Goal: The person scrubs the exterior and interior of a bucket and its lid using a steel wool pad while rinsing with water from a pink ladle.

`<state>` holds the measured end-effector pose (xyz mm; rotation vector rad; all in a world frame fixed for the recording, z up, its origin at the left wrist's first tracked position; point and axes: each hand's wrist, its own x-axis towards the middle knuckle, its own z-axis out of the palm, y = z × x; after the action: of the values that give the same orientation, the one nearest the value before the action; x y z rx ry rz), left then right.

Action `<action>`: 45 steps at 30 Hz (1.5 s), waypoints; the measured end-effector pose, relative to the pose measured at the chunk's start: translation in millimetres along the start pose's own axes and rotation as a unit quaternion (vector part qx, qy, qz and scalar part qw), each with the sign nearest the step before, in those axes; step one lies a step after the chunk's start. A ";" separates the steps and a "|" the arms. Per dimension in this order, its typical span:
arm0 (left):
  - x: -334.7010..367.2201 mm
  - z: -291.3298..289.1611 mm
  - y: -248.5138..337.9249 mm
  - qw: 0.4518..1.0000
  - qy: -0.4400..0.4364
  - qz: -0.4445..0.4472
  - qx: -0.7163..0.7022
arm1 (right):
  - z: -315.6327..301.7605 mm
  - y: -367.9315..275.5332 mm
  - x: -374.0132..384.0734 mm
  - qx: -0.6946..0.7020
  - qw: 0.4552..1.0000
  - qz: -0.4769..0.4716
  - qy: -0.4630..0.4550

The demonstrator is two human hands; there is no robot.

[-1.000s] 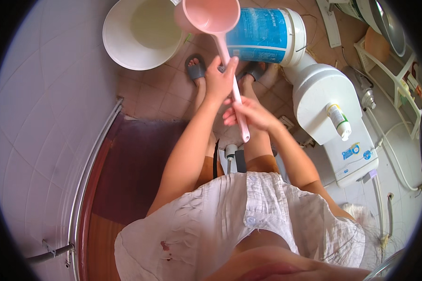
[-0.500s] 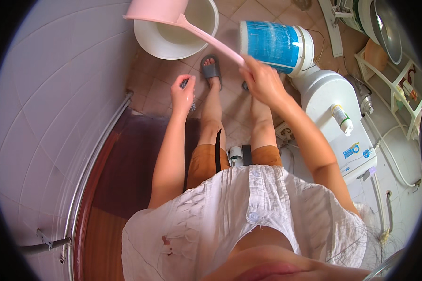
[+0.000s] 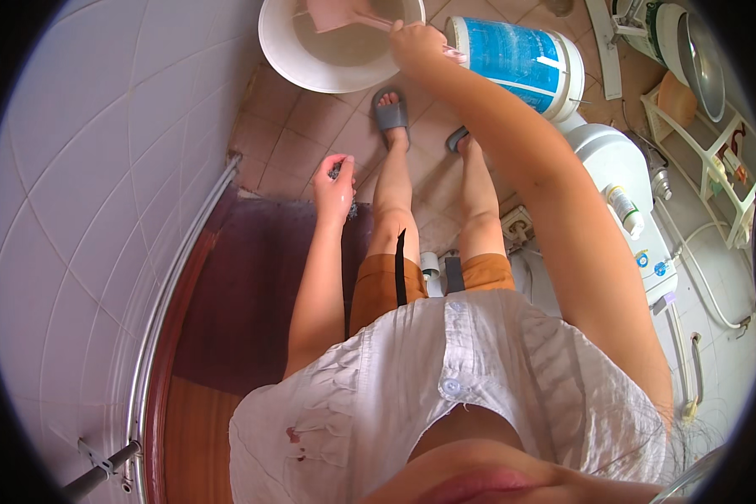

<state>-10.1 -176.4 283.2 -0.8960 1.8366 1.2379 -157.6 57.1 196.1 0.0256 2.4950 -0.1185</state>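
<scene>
My right hand [image 3: 417, 48] is closed around the handle of a pink plastic dipper [image 3: 338, 12]. The dipper's cup is down inside the white tub [image 3: 344, 79], which holds cloudy water; the top of the cup is cut off by the picture's edge. My left hand [image 3: 333, 193] is held low over the tiled floor, left of my knees. Its fingers are curled around a grey, curly steel wool scourer [image 3: 336, 170], and only bits of it show between and below the fingers.
A blue and white bucket [image 3: 512, 63] is right of the tub. Nearer on the right is a white toilet tank [image 3: 601, 155] with a white bottle [image 3: 624, 210] on top. A white rack [image 3: 718, 164] lines the right wall. A dark mat [image 3: 252, 294] lies at left.
My right arm has reached forward and left, and the dipper has gone down into the tub from above it. My left hand still holds the scourer, slightly lower in the picture.
</scene>
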 end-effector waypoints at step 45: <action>142.3 356.8 158.8 0.492 -0.257 0.484 0.676 | 0.8 181.1 -477.6 0.840 0.387 0.340 -0.172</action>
<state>-147.3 186.7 134.5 1.4047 1.9322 0.0547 233.4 242.1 467.8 1.5542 0.7222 -1.8844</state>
